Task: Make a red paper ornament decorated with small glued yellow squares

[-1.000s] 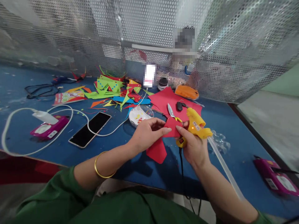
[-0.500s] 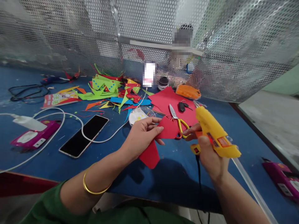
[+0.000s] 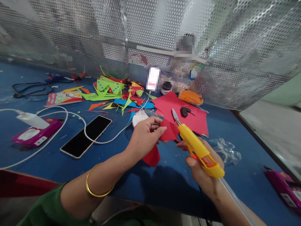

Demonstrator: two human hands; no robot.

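From my remote station, I log the head view left to right. A purple power strip [image 3: 39, 133] carries a white adapter [image 3: 34, 120]; its small labels are unreadable. Behind it, a red printed packet [image 3: 64, 97] shows pale and greenish lettering, too blurred to transcribe. A dark-screened phone [image 3: 87, 136] lies flat on the blue table [image 3: 113, 160], a white cable crossing it; I read no brand. Green, orange and blue paper scraps [image 3: 109, 86] lie behind. My left hand [image 3: 144, 136] pinches a red paper piece [image 3: 168, 130] between thumb and fingers; the piece projects rightward from the fingertips, between both hands. Another red paper part [image 3: 152, 156] shows below that hand. A lit phone [image 3: 153, 79] stands upright behind, its screen pixelated. Scissors [image 3: 175, 114] and a black key fob [image 3: 184, 111] rest on red sheets [image 3: 197, 121]. My right hand [image 3: 203, 169] is closed around a yellow glue gun [image 3: 199, 149], nose toward the scissors; any label is illegible. Clear plastic [image 3: 227, 152] lies beyond the hand, and a second purple strip [image 3: 283, 188] sits far right.
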